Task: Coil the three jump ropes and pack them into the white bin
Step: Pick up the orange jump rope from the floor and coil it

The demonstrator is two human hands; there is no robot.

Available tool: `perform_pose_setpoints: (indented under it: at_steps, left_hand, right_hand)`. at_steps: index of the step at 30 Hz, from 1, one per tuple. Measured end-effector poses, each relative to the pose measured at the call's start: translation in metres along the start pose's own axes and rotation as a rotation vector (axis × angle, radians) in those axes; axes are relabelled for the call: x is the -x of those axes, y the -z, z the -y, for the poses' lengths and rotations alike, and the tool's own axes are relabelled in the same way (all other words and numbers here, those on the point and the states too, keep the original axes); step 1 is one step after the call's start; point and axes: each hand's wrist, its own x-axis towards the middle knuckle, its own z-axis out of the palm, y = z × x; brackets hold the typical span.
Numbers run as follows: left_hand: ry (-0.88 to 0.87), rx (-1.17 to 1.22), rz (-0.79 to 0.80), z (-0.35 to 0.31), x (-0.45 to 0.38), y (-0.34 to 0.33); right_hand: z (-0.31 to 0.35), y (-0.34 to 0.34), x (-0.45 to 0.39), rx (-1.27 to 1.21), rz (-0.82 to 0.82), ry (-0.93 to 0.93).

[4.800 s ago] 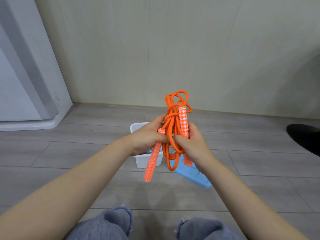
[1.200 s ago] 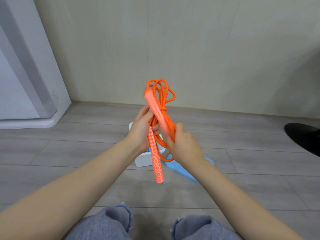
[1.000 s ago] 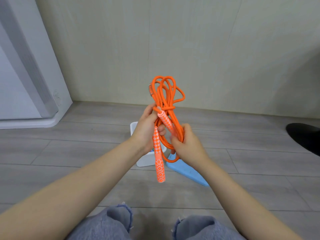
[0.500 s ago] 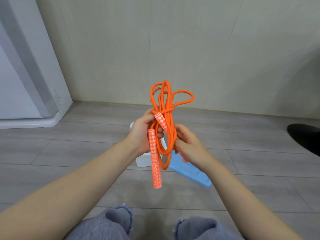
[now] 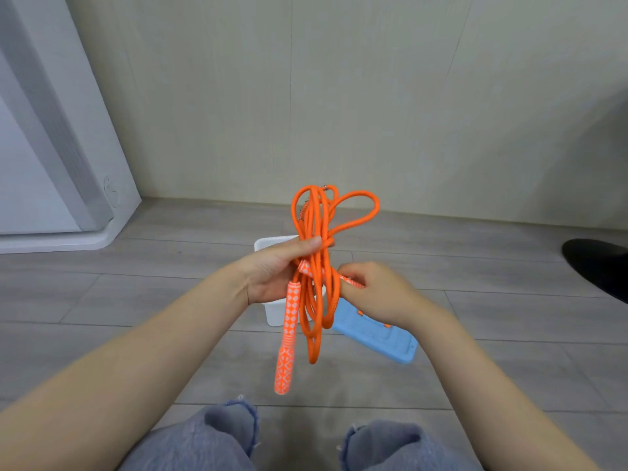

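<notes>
Orange jump rope [image 5: 317,266]: one, bundled into long loops, held in the air between both hands above the floor. Loops rise above the left fingers and hang below them.

Left hand [image 5: 272,270]: fingers curled round the middle of the bundle, thumb [image 5: 304,244] pressed across the strands at the top of the grip.

Right hand [image 5: 377,294]: fingers curled and pinching the second handle [image 5: 351,282], which passes crosswise through the loops just right of the left fingers. Only a short stretch of that handle shows.

First handle [image 5: 287,338]: orange with white diamond pattern, hanging straight down from under the left fingers, free at its lower end.

White bin [image 5: 275,309]: on the floor directly behind and below the left fingers, mostly hidden by that hand and the rope. Contents cannot be made out.

Blue lid [image 5: 384,338]: flat on the floor, below the right fingers, just beside the bin on its right.

Floor [image 5: 136,300]: grey wood-look planks.

Knees [image 5: 231,436]: in grey frayed denim, at the lower edge, below both hands.

Dark object [image 5: 601,266]: on the floor far to the right of the right fingers, cut by the frame edge.
</notes>
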Motion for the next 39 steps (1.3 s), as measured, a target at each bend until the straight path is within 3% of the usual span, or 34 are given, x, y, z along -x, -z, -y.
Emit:
perform_pose_setpoints:
  at_steps: [4, 8, 12, 18, 23, 30, 39]
  left_hand:
    - [0.025, -0.115, -0.194, -0.004, -0.001, -0.009]
    - [-0.093, -0.215, -0.400, 0.001, -0.009, -0.008]
    - [-0.219, -0.132, -0.368, -0.001, -0.008, -0.011]
    - [-0.166, -0.166, -0.308, -0.010, -0.005, -0.006]
    - [-0.215, 0.177, -0.541, -0.011, -0.011, 0.008]
    - [-0.208, 0.190, -0.737, -0.002, -0.008, 0.035]
    - [-0.148, 0.241, -0.811, -0.002, -0.005, 0.044]
  right_hand:
    - [0.005, -0.006, -0.001, -0.022, 0.036, 0.043]
    - [0.011, -0.017, -0.004, -0.039, 0.062, 0.068]
    - [0.008, -0.020, -0.010, -0.070, 0.065, 0.031]
    - [0.001, -0.024, -0.012, 0.016, 0.025, 0.011]
    - [-0.011, -0.021, -0.012, 0.133, -0.112, -0.100]
    - [-0.035, -0.021, -0.009, 0.150, -0.071, -0.263]
    - [-0.048, -0.018, -0.009, 0.227, -0.053, -0.304]
